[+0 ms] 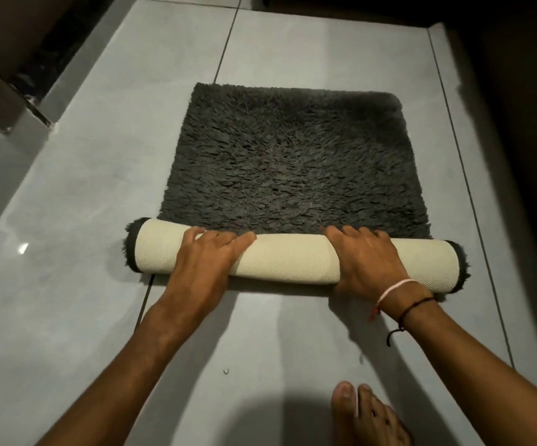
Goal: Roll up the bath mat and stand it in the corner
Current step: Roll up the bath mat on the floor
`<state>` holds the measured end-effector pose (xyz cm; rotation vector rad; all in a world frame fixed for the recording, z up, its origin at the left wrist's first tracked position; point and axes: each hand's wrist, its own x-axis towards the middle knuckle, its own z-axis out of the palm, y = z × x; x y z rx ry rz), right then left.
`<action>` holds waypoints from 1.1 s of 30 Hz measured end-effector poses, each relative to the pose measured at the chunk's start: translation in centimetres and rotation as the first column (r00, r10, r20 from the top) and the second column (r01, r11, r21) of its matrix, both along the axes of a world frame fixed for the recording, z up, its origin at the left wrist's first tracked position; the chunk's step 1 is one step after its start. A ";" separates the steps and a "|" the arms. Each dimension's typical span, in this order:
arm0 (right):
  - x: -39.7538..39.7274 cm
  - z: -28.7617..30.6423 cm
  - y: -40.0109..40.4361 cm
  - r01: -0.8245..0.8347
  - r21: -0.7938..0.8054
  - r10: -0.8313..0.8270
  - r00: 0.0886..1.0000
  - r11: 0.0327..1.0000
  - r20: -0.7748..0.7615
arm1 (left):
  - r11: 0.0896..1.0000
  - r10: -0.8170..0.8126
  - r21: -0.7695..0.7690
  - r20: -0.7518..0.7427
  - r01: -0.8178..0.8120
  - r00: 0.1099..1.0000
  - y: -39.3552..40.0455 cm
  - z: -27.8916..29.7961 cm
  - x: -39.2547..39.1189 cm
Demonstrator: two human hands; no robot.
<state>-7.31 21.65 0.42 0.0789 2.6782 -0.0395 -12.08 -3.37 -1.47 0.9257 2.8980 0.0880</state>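
A dark grey shaggy bath mat (pixel 289 162) lies on the grey tiled floor, its near end wound into a roll (pixel 288 257) that shows the cream woven backing. My left hand (pixel 207 255) presses over the left part of the roll, fingers curled across its top. My right hand (pixel 365 255) grips the right part the same way; thread bracelets circle that wrist. The far part of the mat lies flat, pile up.
Large grey floor tiles (pixel 67 284) surround the mat. A dark wall (pixel 518 156) runs along the right side. A dark door frame or cabinet base (pixel 19 75) stands at the upper left. My bare foot (pixel 366 413) rests at the bottom right. A small white speck (pixel 226 371) lies on the tile.
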 end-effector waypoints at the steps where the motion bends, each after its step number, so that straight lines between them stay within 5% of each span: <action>1: 0.7 0.2 0.1 -0.010 -0.013 0.010 0.999 1.000 0.046 | 0.998 -0.024 -0.049 0.027 0.025 0.999 -0.1 0.5 0.8; 5: 2.1 1.2 0.3 -0.041 -0.055 0.049 0.985 0.998 0.165 | 0.986 -0.097 -0.121 0.165 0.118 0.981 -0.2 2.2 1.1; 8: 2.3 2.1 0.6 -0.004 0.010 0.005 1.000 1.000 -0.015 | 0.997 -0.043 -0.051 0.252 0.058 0.967 0.1 2.8 -1.1; 11: 2.5 2.4 0.9 -0.009 -0.011 0.007 0.987 1.000 -0.161 | 0.994 0.056 0.090 0.060 -0.061 0.997 0.2 2.5 -1.6; 14: 1.2 1.7 0.7 -0.035 0.027 0.037 0.995 0.999 -0.095 | 0.975 0.040 0.218 0.043 -0.049 0.998 0.6 1.0 -0.8; 21: -4.9 1.3 1.5 0.001 0.048 0.001 0.999 0.999 -0.053 | 0.990 -0.076 -0.120 0.018 0.078 0.997 2.5 -1.1 -5.6; 27: -3.6 2.2 0.8 0.013 0.025 -0.012 0.998 1.000 -0.055 | 0.995 -0.012 -0.104 -0.090 0.003 0.996 3.1 -0.2 -3.6; 33: -0.1 3.1 0.6 -0.028 -0.029 0.032 0.987 0.999 0.159 | 0.987 -0.048 -0.150 0.064 0.058 0.997 1.8 1.6 0.7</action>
